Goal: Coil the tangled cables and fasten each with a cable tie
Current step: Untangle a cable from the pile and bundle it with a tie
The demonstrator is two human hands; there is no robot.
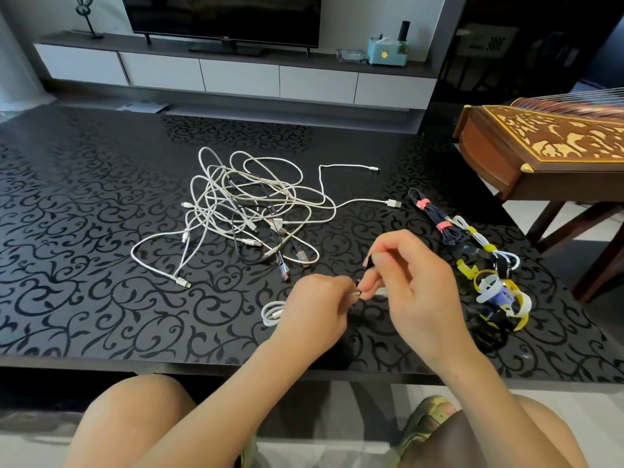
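A tangle of white cables [243,204] lies in the middle of the black patterned table [84,204]. My left hand [314,312] grips a small coiled white cable [271,312] near the table's front edge; most of the coil is hidden under the hand. My right hand [412,282] pinches a dark cable tie [369,261] over the coil's right end. A dark coiled cable [435,217] with pink ties and a white coiled cable [479,239] with yellow ties lie at the right. A heap of loose cable ties [496,295] sits beside my right hand.
A carved wooden zither [547,143] on a stand reaches over the table's right edge. Behind the table stand a TV console [236,76] and a television [223,18]. My knees show under the table's front edge.
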